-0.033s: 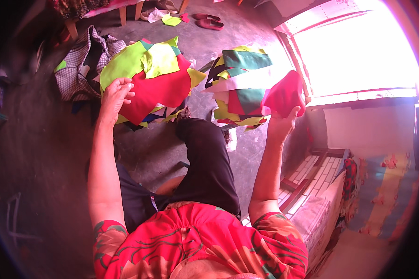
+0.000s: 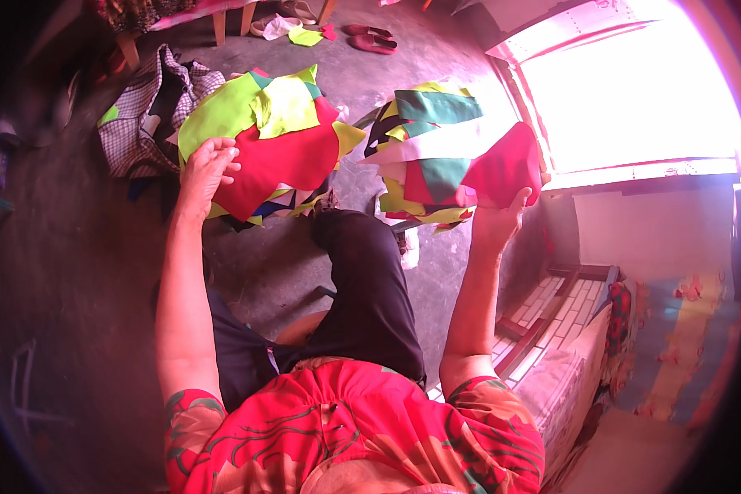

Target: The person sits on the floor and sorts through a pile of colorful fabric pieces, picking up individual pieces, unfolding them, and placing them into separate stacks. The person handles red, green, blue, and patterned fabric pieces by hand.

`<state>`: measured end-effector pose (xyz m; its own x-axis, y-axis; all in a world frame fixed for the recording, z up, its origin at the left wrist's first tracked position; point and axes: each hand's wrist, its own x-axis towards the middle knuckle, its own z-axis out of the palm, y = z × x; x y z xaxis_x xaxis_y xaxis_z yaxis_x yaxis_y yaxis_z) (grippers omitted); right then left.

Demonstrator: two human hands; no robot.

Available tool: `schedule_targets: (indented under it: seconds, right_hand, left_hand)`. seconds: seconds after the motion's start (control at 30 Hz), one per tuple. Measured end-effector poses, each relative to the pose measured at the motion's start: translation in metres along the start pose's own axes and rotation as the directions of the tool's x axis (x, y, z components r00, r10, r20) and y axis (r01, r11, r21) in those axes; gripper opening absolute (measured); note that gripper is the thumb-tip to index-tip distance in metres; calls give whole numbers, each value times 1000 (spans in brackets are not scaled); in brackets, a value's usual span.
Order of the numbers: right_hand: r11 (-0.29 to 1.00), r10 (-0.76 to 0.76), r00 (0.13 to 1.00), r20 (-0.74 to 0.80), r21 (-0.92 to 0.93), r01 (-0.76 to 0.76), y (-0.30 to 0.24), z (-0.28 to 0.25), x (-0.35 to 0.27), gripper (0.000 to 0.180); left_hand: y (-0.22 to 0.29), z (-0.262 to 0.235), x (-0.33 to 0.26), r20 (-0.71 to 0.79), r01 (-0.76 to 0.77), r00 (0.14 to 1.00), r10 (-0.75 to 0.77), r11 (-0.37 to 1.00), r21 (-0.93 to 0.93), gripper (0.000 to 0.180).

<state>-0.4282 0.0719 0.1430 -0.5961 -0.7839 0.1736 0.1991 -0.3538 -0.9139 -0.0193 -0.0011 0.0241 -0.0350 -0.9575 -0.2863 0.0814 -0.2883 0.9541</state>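
My right hand [image 2: 503, 212] is closed on the lower edge of a red cloth piece [image 2: 506, 167], lifted at the right side of a heap of fabric scraps [image 2: 438, 107]. That heap shows green, white, yellow and black pieces. On the left, a second heap holds a large red piece [image 2: 278, 160] under a lime-yellow piece [image 2: 285, 107]. My left hand [image 2: 210, 174] lies at this heap's near left edge, its fingers a little apart and stretched over the cloth. Its thumb is hidden, and no piece shows gripped in it.
A checked cloth [image 2: 144, 123] lies on the floor beyond the left heap. Dark red shoes [image 2: 370, 39] and a lime scrap [image 2: 305, 36] lie farther off. A bright window opening [image 2: 634, 99] is at the right, above a slatted wooden bench [image 2: 543, 317]. My legs [image 2: 362, 272] are below the heaps.
The red piece in my right hand has swung slightly, its left corner a little lower and farther left. My left hand has hardly moved.
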Motion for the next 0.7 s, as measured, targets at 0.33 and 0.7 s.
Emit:
schedule_targets:
  seconds: [0.33,0.7]
  right_hand:
    - [553,304,709,636,488,-675,64,132,-67,51]
    - [627,593,607,529,168,-760,164,122,-56,42]
  left_hand:
    - [0,29,-12,310,200,942,-129,957,-208,75]
    - [-12,13,11,243,224,968,-65,665,-713,48]
